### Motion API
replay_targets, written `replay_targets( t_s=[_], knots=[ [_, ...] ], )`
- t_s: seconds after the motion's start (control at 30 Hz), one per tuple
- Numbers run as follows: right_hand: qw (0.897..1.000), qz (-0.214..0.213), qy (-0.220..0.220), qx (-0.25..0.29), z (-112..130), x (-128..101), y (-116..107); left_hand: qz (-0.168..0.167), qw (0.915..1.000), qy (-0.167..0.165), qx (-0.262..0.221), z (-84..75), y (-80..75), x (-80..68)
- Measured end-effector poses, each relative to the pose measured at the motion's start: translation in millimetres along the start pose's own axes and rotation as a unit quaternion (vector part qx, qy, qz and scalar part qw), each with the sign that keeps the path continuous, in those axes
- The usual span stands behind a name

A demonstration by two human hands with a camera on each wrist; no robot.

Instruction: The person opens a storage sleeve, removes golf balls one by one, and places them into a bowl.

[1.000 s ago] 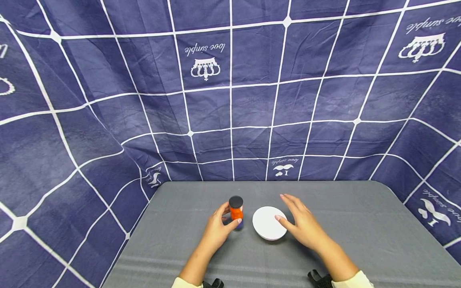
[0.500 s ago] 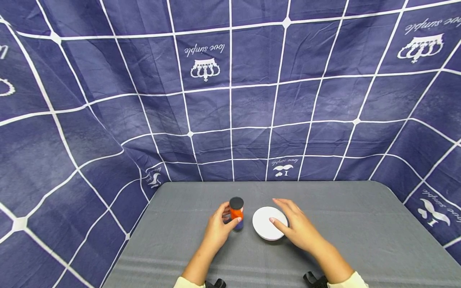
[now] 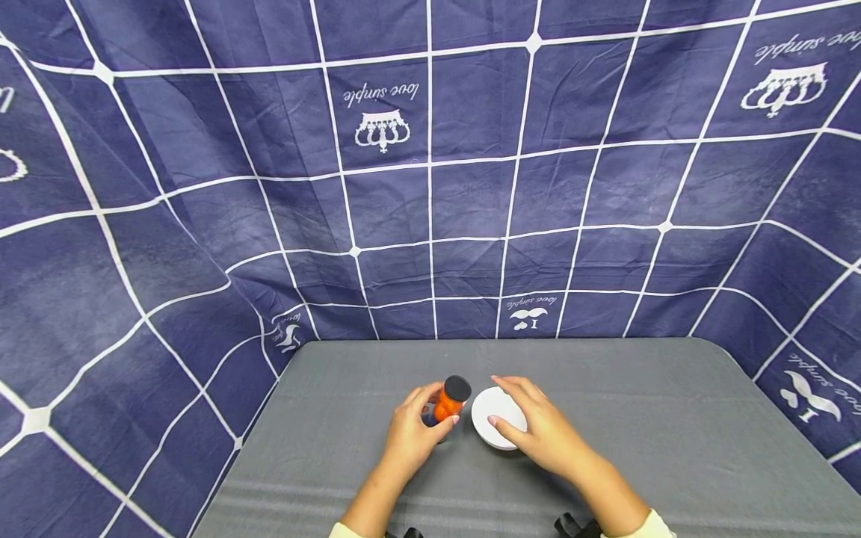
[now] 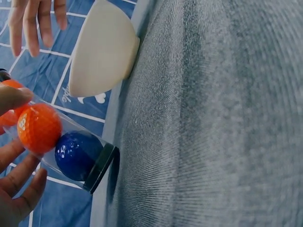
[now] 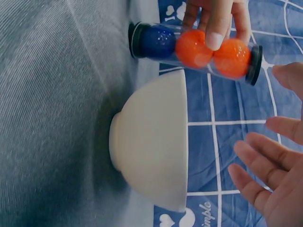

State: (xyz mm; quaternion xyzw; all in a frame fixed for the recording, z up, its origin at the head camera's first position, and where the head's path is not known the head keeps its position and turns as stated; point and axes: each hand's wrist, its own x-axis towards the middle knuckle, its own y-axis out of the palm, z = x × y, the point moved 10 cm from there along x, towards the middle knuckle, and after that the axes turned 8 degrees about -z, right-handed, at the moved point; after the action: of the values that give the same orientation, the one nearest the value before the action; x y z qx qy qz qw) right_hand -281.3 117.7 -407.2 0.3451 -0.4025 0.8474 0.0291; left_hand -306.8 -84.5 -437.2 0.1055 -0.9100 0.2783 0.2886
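My left hand (image 3: 409,432) grips a clear plastic tube (image 3: 452,402) with black caps, its thumb on one side and fingers round the other. Inside the tube are a blue ball (image 4: 77,155) at the bottom and two orange balls (image 5: 194,48) above it. The tube leans right, top towards a white bowl (image 3: 489,418) standing upright on the table. Whether its lower cap touches the cloth, I cannot tell. My right hand (image 3: 543,432) hovers over the bowl's right side, thumb and fingers spread, apart from the bowl in the right wrist view. It holds nothing.
A grey cloth (image 3: 323,448) covers the table. Behind it and at both sides hangs a blue curtain (image 3: 471,194) with white grid lines. Black straps (image 3: 572,525) show near both wrists.
The tube has gone from upright to leaning right, its top nearer the bowl, as the left hand turned. My right hand has moved left, further over the bowl.
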Motion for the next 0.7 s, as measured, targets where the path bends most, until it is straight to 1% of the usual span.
replay_targets(
  t_s=[0.13, 0.27, 0.5, 0.7],
  knots=[
    [1.0, 0.01, 0.0, 0.006, 4.1, 0.6, 4.8, 0.006, 0.9998, 0.019, 0.008, -6.4, 1.5, -1.4],
    [1.0, 0.009, -0.009, 0.023, 9.5, 1.1, 8.2, 0.006, 0.999, 0.042, 0.018, -12.2, 3.2, -2.9],
    [0.998, 0.012, -0.015, 0.052, 15.7, 1.7, 16.0, 0.022, 0.9975, 0.056, 0.037, -17.9, 9.9, -7.3],
    [0.998, 0.001, -0.022, 0.062, 17.8, 2.4, 19.5, 0.034, 0.994, 0.087, 0.056, -28.1, 15.5, -11.0]
  ],
)
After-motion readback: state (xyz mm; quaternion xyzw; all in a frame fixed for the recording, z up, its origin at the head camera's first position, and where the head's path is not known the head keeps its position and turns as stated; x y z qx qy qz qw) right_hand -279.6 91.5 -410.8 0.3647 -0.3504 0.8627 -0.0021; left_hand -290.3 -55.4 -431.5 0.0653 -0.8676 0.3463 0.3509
